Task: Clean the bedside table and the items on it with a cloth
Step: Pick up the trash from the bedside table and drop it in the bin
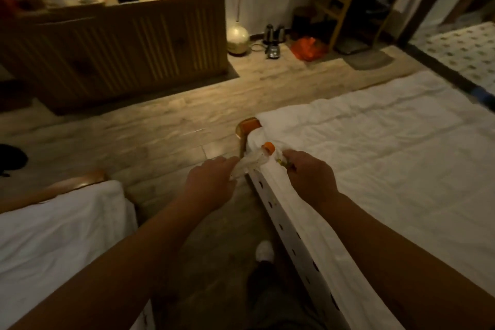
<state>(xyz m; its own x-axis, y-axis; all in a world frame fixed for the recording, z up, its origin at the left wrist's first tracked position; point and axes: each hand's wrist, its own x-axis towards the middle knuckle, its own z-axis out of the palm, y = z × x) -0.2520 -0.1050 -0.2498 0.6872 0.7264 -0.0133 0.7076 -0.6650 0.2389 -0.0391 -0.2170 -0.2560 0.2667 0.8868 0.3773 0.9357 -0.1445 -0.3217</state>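
Both bare arms reach forward over the gap between two beds, meeting at the near corner of the white-sheeted bed with the wooden corner post (375, 155), which serves as the landmark here. The left hand (211, 178) sits just off that bed's left edge, fingers curled closed around the body of a clear crumpled plastic bottle with an orange cap (257, 159); the cap end points toward the bed corner, just below the post. The right hand (308, 173) is over the bed's edge, closed in a fist on something small with yellow-green showing between the fingers (284, 162); too blurred to tell what it is, could be the cloth but cannot tell. No bedside table can be made out in view. The bed's side panel with dark round holes (289, 236) runs down toward the camera below the right forearm. A foot in a white slipper (263, 250) stands on the wood-plank floor (160, 128) left of that panel. A second white-sheeted bed (53, 236) lies further left across the floor gap. Beyond the landmark bed, against the far wall, stands a long slatted wooden cabinet (120, 45) with clutter on top, and to its right a round pale lamp base (237, 37), a dark kettle (272, 35) and an orange plastic bag (308, 48) on the floor.
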